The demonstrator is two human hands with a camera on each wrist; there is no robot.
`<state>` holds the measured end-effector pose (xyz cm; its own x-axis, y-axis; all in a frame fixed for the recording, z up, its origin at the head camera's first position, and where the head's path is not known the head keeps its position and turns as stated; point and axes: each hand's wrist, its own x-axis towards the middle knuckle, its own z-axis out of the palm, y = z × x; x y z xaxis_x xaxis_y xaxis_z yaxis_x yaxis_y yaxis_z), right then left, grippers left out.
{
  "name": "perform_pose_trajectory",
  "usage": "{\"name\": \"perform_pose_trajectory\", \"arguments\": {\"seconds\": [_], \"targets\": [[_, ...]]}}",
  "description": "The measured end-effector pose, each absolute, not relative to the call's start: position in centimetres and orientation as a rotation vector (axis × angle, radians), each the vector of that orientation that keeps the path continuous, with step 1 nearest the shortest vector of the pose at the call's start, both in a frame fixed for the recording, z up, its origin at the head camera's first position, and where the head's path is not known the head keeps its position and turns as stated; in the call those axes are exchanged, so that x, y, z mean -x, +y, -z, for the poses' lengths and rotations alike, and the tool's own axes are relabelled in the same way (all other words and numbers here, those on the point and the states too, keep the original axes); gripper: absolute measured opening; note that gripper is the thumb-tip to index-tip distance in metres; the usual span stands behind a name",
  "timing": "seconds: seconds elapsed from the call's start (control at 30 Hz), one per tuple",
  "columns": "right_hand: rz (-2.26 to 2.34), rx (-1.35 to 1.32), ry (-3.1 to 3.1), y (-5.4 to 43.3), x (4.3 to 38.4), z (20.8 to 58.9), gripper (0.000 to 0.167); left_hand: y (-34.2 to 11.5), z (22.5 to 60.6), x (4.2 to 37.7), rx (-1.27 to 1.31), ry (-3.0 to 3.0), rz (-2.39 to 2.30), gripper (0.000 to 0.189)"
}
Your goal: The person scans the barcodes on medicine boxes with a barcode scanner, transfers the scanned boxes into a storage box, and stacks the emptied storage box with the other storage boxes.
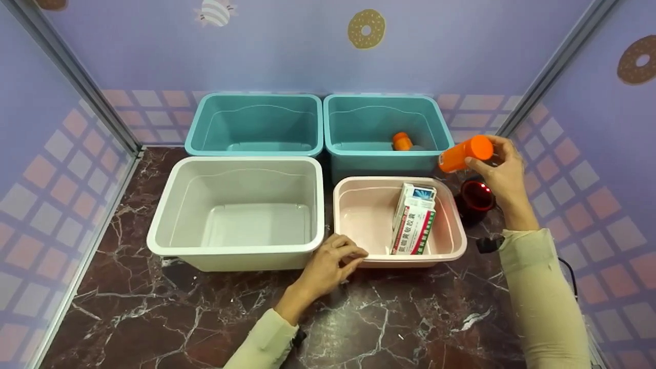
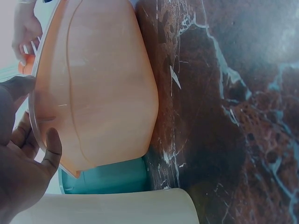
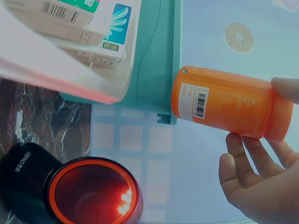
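Note:
My right hand [image 1: 505,171] grips an orange bottle [image 1: 457,155] near its cap, thumb on one side and fingers on the other. The bottle is tilted, just right of the right teal bin [image 1: 389,163]; its barcode label faces the camera in the right wrist view. My left hand [image 1: 333,261] pinches the near left rim of the pink bin [image 1: 359,212]. In the left wrist view, that bin's outer wall [image 2: 103,88] fills the middle. Several medicine boxes [image 1: 412,225] lean inside the pink bin. Another orange bottle [image 1: 402,141] lies in the right teal bin, partly hidden by its front wall.
A white bin [image 1: 236,250] stands left of the pink one, with the left teal bin [image 1: 253,153] behind it. A black scanner [image 1: 475,197] with a glowing red face [image 3: 93,193] sits right of the pink bin. Patterned walls [image 1: 287,51] enclose the dark marble tabletop [image 1: 328,328].

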<state>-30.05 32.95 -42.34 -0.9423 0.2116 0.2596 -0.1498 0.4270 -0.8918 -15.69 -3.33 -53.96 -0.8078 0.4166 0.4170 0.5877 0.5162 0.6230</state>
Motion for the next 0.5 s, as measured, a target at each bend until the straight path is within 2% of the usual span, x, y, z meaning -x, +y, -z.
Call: {"name": "perform_pose_trajectory", "arguments": {"seconds": [0.5], "targets": [[-1.654,0.096,-2.209,31.0,31.4,41.6,0.055,-3.4,54.0,15.7,0.884,-2.516,1.140,0.014]]}}
